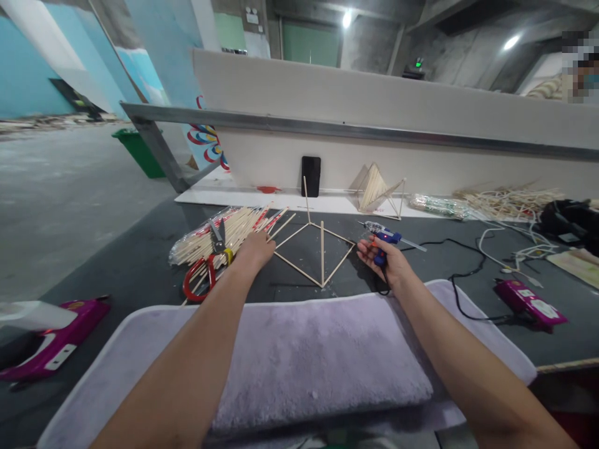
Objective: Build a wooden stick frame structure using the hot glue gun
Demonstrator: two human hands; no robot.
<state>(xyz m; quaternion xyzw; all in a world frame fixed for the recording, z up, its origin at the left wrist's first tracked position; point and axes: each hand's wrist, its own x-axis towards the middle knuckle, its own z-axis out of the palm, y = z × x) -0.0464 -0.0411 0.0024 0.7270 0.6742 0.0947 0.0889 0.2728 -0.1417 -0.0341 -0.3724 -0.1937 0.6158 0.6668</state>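
My left hand (255, 248) reaches into a bundle of thin wooden sticks (224, 237) in a clear wrapper, its fingers curled down onto the stick ends. My right hand (386, 260) is closed round a blue glue gun (386, 238) whose nozzle points right. Between the two hands a frame of glued sticks (314, 249) lies on the dark floor, with one stick standing upright from it. Red-handled scissors (203, 268) rest on the bundle just left of my left hand.
A lilac fluffy mat (299, 355) lies under my forearms. Pink boxes sit at the left (51, 340) and right (531, 302). A black cable (461, 274) runs from the gun. A finished stick pyramid (377, 190), black phone (311, 176) and white board stand behind. A person is at the top right.
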